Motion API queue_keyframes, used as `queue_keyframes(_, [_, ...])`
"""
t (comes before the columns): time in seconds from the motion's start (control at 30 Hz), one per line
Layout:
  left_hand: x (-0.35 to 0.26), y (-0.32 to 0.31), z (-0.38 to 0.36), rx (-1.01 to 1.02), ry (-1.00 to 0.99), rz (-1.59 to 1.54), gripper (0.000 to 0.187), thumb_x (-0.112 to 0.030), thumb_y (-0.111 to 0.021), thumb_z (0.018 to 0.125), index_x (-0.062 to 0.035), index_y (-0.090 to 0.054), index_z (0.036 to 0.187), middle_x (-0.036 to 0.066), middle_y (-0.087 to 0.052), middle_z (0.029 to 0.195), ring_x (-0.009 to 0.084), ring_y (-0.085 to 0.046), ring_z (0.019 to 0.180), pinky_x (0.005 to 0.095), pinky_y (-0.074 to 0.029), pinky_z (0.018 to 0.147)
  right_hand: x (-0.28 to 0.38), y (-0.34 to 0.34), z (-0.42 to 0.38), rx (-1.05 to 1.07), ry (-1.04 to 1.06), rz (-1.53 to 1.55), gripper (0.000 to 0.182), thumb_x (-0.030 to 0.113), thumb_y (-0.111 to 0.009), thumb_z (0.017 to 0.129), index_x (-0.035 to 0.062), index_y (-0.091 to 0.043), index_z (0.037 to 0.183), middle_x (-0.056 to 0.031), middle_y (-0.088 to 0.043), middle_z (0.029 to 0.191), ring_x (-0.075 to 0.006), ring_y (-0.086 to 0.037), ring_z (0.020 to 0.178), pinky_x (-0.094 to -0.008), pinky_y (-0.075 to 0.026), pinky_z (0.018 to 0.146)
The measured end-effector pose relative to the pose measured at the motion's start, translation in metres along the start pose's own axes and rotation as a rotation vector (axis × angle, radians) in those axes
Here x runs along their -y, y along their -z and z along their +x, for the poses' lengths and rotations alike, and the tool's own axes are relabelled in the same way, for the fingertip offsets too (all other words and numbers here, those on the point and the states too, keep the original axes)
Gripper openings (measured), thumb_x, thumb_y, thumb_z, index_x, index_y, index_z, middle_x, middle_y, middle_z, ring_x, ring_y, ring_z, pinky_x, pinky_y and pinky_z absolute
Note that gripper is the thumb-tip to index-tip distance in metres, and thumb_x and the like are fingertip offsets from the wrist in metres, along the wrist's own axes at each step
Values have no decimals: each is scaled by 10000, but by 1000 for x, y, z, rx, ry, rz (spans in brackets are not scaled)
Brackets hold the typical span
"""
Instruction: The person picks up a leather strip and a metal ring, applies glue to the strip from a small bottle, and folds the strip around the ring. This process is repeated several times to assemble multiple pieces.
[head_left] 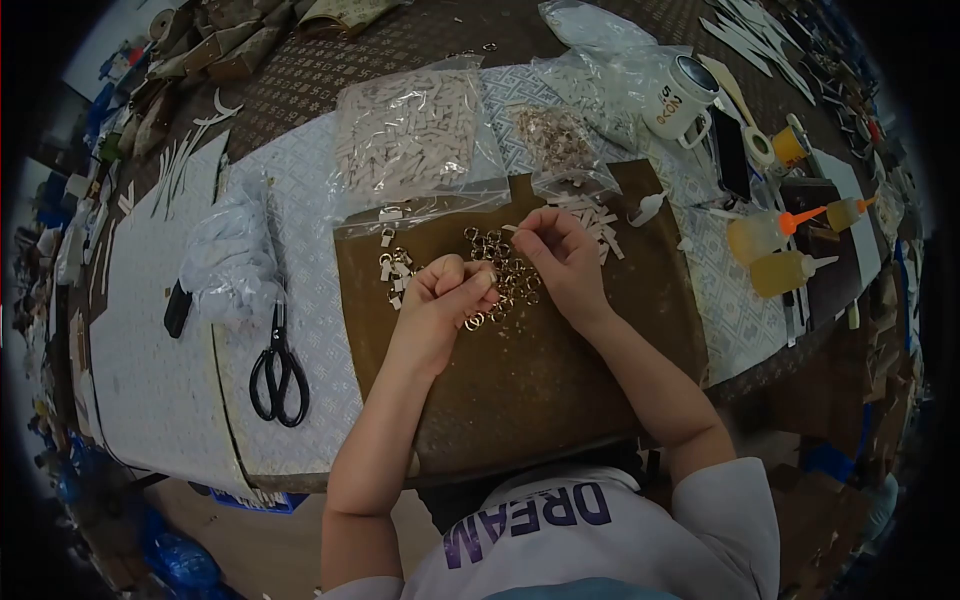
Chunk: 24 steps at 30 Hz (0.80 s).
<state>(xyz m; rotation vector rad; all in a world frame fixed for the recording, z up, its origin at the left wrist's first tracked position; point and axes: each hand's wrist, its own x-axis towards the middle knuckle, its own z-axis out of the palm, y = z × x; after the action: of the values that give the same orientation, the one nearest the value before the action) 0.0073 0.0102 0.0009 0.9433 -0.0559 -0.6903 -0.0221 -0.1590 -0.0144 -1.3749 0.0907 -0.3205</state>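
Note:
My left hand [452, 292] is closed in a pinch at the left edge of a pile of gold metal rings [517, 280]; what its fingers hold is hidden. Above the right side of the pile, my right hand [562, 258] pinches a small pale strip [512, 228] between thumb and finger. Both hands are over a brown mat [520, 390]. To the left of my left hand lie several small pale tabs with gold rings [393, 268]. Beyond my right hand is a heap of loose pale strips [598, 222].
Bags of pale strips [405, 135] and gold pieces [553, 140] lie behind the mat. Black scissors [279, 380] lie left. At the right are a white mug [680, 103], a phone [731, 155] and yellow glue bottles [782, 273].

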Motion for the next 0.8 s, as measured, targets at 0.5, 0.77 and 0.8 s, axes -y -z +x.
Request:
queue_keyframes(0.5, [-2,5,6,-70,2,8,380,-9,-597,833,-148,-330,600,68,-592,882,84,-550,682,204,-434,602,12,7,-1,77,-151,32,180,40,-580,857,-9,-572,1031,-20,-585,967,-72,-550,864,-208,-443,786])
queue_keyframes(0.77, [-2,5,5,-77,0,5,378,-15,-596,835,-150,-331,601,68,-589,885,79,-549,677,201,-438,588,9,6,-2,137,-194,55,153,90,-548,893,-3,-586,1009,-31,-606,885,-81,-571,812,-216,-474,753])
queue_keyframes(0.8, [-1,6,5,-75,-1,4,378,-15,-595,835,-150,-331,601,68,-588,885,79,-549,675,202,-438,588,8,6,-2,135,-206,78,155,99,-546,897,-3,-587,1006,-31,-607,882,-82,-574,806,-217,-477,748])
